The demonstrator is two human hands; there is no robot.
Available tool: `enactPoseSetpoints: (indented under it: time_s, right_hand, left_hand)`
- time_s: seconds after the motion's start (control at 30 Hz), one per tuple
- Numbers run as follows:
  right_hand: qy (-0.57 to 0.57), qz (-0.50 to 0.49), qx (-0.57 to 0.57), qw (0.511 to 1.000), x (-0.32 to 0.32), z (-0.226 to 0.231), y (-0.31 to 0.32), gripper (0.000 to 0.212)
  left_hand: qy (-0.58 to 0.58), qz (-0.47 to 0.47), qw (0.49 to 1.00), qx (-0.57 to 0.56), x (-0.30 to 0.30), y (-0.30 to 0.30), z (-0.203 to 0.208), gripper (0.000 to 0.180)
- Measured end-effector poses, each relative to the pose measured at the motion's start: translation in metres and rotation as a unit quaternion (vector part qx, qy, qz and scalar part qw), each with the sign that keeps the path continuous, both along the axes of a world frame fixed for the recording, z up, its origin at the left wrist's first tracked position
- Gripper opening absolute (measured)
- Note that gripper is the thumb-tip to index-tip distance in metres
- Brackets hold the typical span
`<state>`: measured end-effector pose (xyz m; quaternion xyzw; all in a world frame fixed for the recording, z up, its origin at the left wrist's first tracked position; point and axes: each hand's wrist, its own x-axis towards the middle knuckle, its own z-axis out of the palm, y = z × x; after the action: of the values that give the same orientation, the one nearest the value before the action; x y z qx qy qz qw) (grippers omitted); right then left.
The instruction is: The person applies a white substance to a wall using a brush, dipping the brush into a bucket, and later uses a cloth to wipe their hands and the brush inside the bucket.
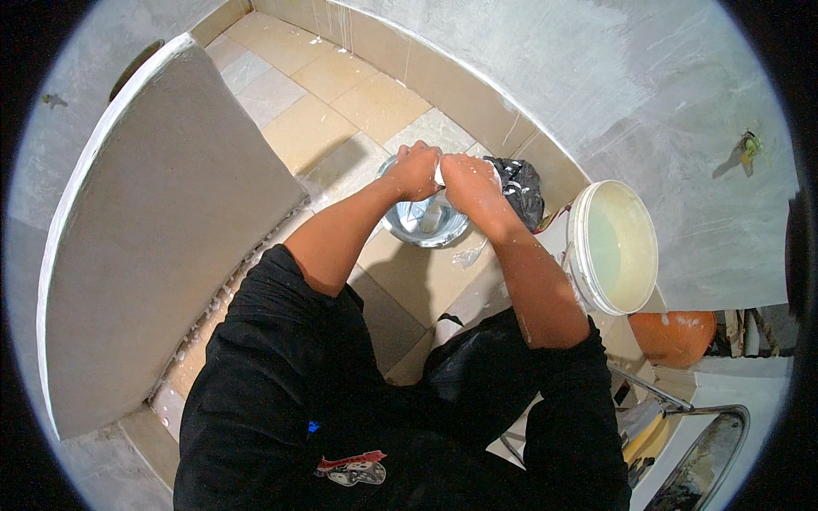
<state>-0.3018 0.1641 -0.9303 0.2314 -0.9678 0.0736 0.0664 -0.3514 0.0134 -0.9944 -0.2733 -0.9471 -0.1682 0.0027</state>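
Observation:
Both my hands meet above a round bucket or basin (434, 240) on the tiled floor, its inside smeared white and grey. My left hand (416, 172) is closed, fingers curled. Beside it, my right hand (470, 179) is closed too, flecked with white. A bit of something white (440, 174) shows between the two hands; most of it is hidden, so its kind cannot be told. Past my right hand lies a crumpled black plastic bag (521, 189).
A white bucket (613, 247) of cloudy liquid stands at the right, with an orange container (673, 338) behind it. A low curved partition (162, 221) rises at the left. A metal-framed chair (724, 413) is at the lower right. A small tap fitting (749, 150) sticks out of the right wall.

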Motion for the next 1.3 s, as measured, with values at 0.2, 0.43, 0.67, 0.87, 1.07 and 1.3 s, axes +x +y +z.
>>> enactPoseSetpoints:
  time_s: [0.2,0.43,0.67,0.87,1.07,1.3]
  right_hand:
    - [-0.026,-0.014,0.016,0.999,0.0,0.003,0.003,0.012]
    - [-0.027,-0.009,0.014,1.0,-0.003,0.001,0.002,0.013]
    - [-0.003,-0.034,-0.003,0.999,-0.008,0.005,0.008,0.015]
    - [-0.004,-0.047,0.018,0.999,-0.011,0.008,0.012,0.014]
    - [-0.063,-0.026,0.069,0.995,-0.002,0.02,0.005,0.015]
    - [-0.075,-0.014,0.028,0.997,0.008,0.025,0.016,0.016]
  left_hand:
    - [0.015,-0.013,0.999,0.025,0.002,0.006,-0.001,0.038]
    - [0.027,-0.035,0.999,-0.009,0.0,0.001,-0.001,0.047]
    - [0.057,-0.004,0.998,-0.004,0.012,0.01,0.03,0.048]
    - [0.072,0.0,0.997,-0.022,0.016,0.016,0.039,0.036]
    - [0.104,-0.021,0.994,-0.039,0.015,0.011,0.036,0.029]
    - [0.1,-0.062,0.99,-0.076,0.017,0.014,0.046,0.033]
